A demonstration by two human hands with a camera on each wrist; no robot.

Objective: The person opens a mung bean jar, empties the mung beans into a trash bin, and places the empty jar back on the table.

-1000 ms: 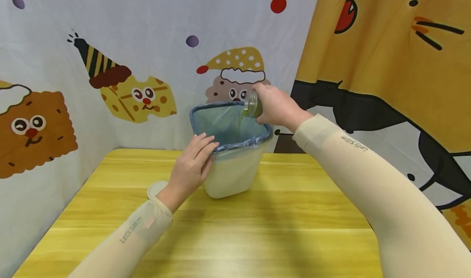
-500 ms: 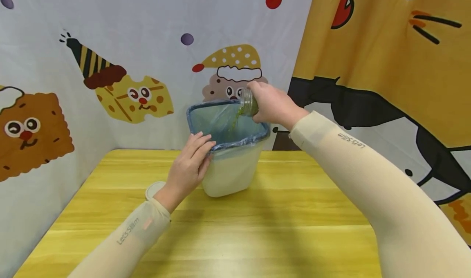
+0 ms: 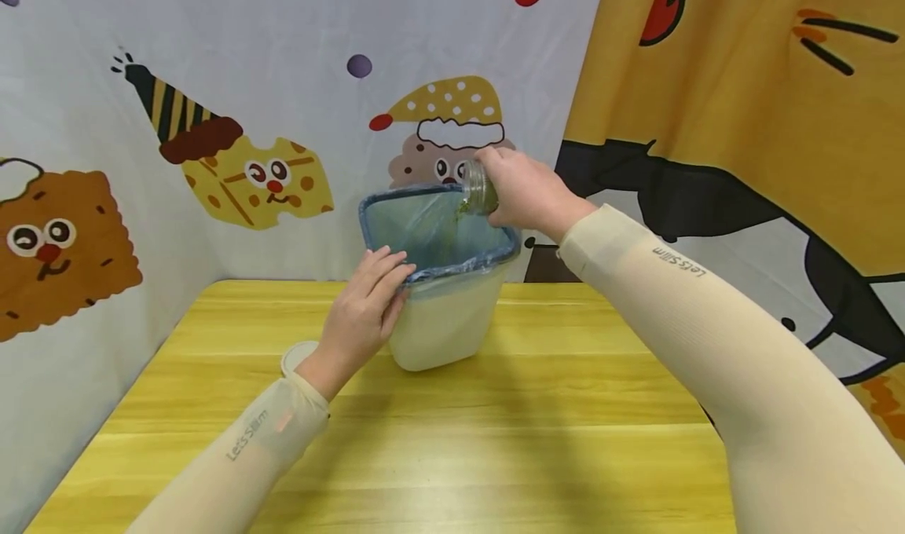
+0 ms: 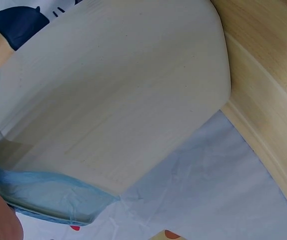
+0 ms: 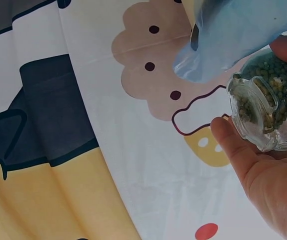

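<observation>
A whitish trash bin [image 3: 441,326] stands on the table, lined with a blue plastic bag [image 3: 459,267] folded over its rim. My left hand [image 3: 357,314] holds the bin's near-left corner, fingers over the rim and thumb outside. In the left wrist view the bin's side [image 4: 113,100] fills most of the picture. My right hand [image 3: 526,192] grips a clear jar [image 3: 479,188] tipped sideways over the bin's right part. Small green beans, like mung beans [image 5: 283,87], lie inside the jar, and some are at its mouth. The bin's bottom is hidden.
A round white lid [image 3: 298,356] lies on the wooden table [image 3: 438,455], partly behind my left wrist. A cartoon-printed curtain [image 3: 283,31] hangs right behind the bin and along the left side.
Green beans fell from the jar in a visible stream half a second ago; now the stream looks thinner. Both hands keep nearly the same places, while the head view has shifted slightly.
</observation>
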